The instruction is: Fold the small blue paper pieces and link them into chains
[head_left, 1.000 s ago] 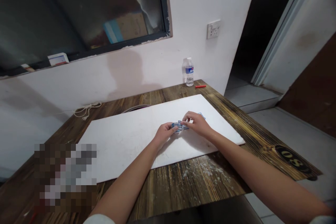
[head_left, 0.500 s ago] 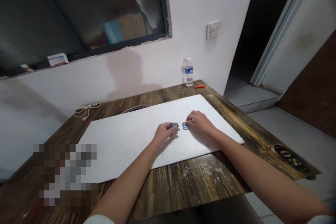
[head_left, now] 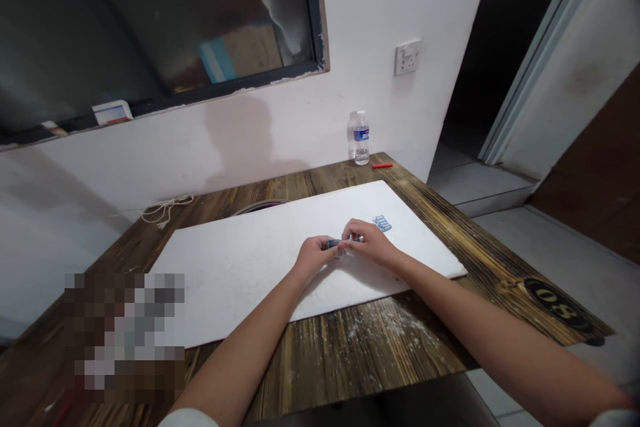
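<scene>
Over the white board (head_left: 240, 267), my left hand (head_left: 315, 256) is closed on small blue batteries (head_left: 332, 244). My right hand (head_left: 367, 240) meets it fingertip to fingertip, its fingers closed round a small blue piece that looks like more of the batteries. The fingers partly hide what both hands hold. Behind my right hand, a blue-edged rectangular item with several pale bars (head_left: 383, 223) lies flat on the board.
A water bottle (head_left: 361, 139) and a red pen-like stick (head_left: 383, 165) are at the table's far right corner. A white cable (head_left: 165, 211) lies at the far left edge. A blurred patch covers the near left of the table.
My right hand has moved left to meet my left hand and now holds a blue piece. The blue-barred item, hidden before, shows behind it on the board.
</scene>
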Motion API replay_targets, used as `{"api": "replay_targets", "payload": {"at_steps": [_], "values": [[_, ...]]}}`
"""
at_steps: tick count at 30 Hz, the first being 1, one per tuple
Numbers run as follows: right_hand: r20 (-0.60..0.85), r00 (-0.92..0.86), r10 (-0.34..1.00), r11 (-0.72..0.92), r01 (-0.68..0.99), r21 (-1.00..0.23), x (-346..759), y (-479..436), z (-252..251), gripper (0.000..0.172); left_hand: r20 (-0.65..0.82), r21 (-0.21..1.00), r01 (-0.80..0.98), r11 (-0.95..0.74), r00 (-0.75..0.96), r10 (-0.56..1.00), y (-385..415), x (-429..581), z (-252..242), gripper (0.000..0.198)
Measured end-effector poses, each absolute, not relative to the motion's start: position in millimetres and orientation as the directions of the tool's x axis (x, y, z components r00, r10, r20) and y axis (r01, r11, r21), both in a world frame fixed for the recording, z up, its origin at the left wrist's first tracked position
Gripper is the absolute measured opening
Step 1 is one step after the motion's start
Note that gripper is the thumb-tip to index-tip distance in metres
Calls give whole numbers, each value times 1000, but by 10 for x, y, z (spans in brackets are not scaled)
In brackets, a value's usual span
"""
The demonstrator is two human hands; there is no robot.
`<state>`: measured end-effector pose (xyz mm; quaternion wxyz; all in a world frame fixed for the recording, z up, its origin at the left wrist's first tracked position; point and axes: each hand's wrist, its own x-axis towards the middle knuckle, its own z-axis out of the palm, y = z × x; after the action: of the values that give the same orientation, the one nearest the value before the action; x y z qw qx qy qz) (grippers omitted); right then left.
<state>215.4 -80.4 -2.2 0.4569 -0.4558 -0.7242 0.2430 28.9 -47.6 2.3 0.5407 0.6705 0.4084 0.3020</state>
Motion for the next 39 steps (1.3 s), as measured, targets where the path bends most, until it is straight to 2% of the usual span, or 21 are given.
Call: {"api": "replay_targets", "payload": {"at_steps": [12,19,28,31,36,39], "values": [[436,-111,893,428,506,-749,2237,-763,1,18,-63,991,137,0,456,888,-476,313,21,44],[438,-94,894,418,531,-737,2267,-752,-4,20,-44,990,140,-22,448,893,-478,304,23,41],[381,-15,925,307,622,-721,2423,-672,-28,16,-65,990,140,1,452,890,-491,298,42,37],[305,-73,950,267,700,-663,2506,-640,-48,16,-63,991,133,4,441,895,-474,297,19,37],[234,-140,962,236,859,-455,2494,-676,-42,20,-80,993,108,37,428,900,-483,303,28,39],[215,-124,969,206,883,-422,2450,-704,-14,21,-85,994,104,46,420,903,-503,308,55,39]]}}
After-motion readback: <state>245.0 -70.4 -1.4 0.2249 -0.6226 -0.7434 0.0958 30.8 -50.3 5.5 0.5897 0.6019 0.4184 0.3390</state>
